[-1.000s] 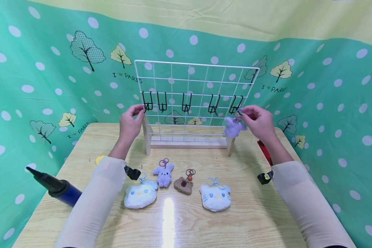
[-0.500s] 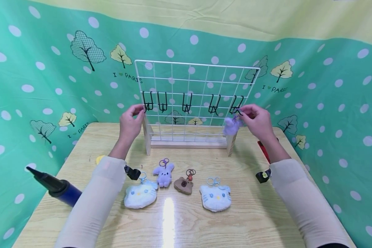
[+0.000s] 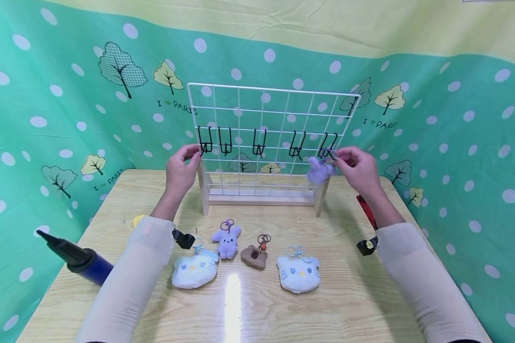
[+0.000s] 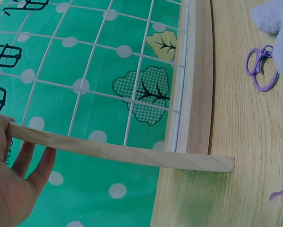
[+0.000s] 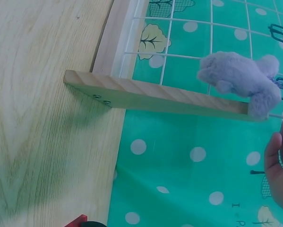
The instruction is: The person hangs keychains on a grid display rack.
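With the head view read as a clock, I have the right grip [image 3: 357, 164] at 3 o'clock, its fingertips by the end of the rightmost black hook [image 3: 325, 151]; I cannot tell whether they pinch anything. Also at 3, closer to centre, a lavender bunny keychain [image 3: 319, 172] hangs just below that hook, its ring too small for me to say how it sits. At 9 the left grip [image 3: 182, 166] is clasped on the wooden upright [image 4: 117, 153] of the white grid rack [image 3: 262, 200]. On the tabletop [image 3: 347, 295] I see a white cat plush [image 3: 194, 271] at 7, a second lavender bunny [image 3: 227, 244] there but nearer centre, a brown animal plush [image 3: 254, 257] at 6 and another white cat plush [image 3: 298, 275] at 5. A blue-and-black pointed object [image 3: 83, 262] shows at 8.
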